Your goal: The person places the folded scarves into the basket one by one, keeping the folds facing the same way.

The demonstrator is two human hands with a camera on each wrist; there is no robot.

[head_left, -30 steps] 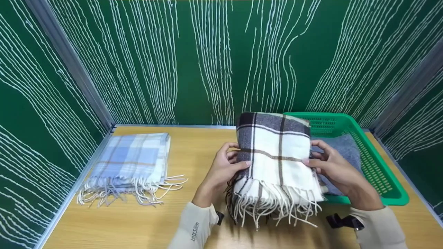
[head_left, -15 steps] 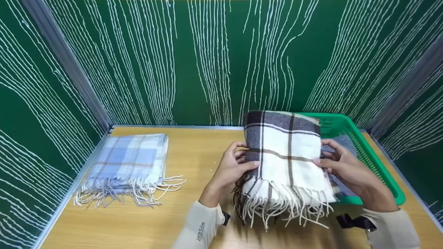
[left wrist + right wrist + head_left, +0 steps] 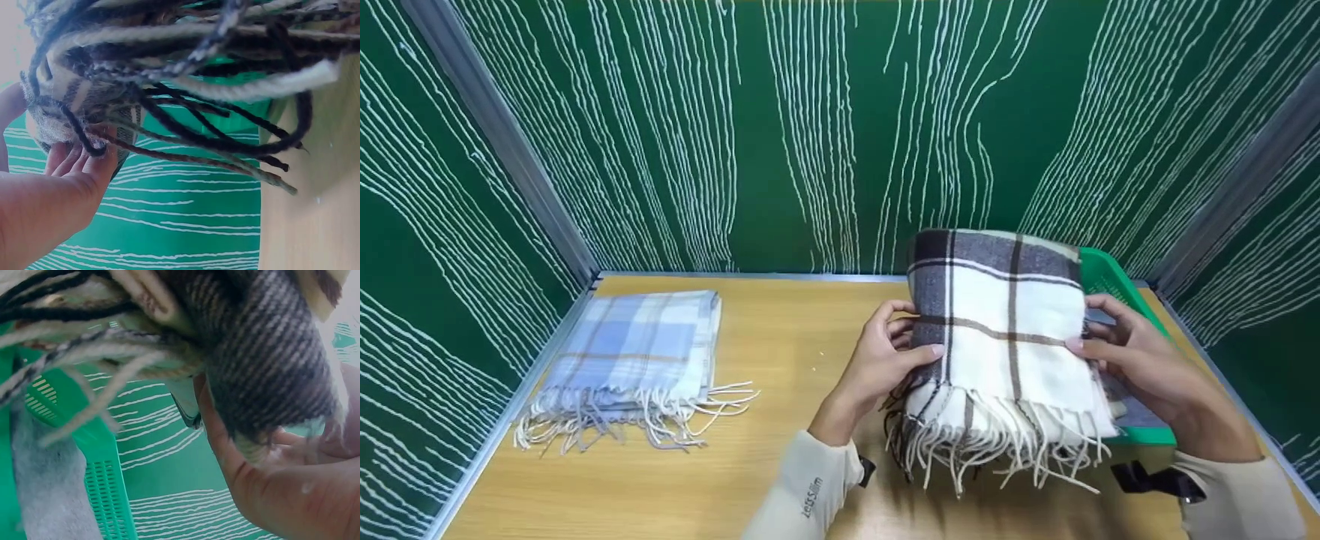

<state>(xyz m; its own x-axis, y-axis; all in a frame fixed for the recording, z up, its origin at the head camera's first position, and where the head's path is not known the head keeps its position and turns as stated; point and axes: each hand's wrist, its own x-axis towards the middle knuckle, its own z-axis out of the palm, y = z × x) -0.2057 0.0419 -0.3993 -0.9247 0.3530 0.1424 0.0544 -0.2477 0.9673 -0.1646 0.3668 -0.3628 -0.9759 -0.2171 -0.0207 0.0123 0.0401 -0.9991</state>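
A folded plaid scarf (image 3: 1012, 322) in white, dark grey and brown, with long fringe hanging at its near end, is held up in both hands. My left hand (image 3: 881, 360) grips its left edge, thumb on top and fingers curled beneath. On the opposite edge my right hand (image 3: 1140, 367) pinches it the same way. Dark and pale fringe strands cross in front of the left hand (image 3: 62, 191) in the left wrist view. In the right wrist view the scarf's twill layers (image 3: 270, 354) rest in the right hand (image 3: 281, 484). The scarf overlaps a green basket (image 3: 1117, 281) behind it.
Grey folded cloth (image 3: 48, 478) lies inside the basket. A folded light-blue and white plaid scarf (image 3: 630, 345) with fringe lies at the left of the wooden table (image 3: 780, 405). Green panels (image 3: 810, 150) with white wavy lines enclose the back and sides.
Both hands have carried the plaid scarf to the right, and slightly up, so it now covers more of the green basket. The blue scarf has stayed on the table.
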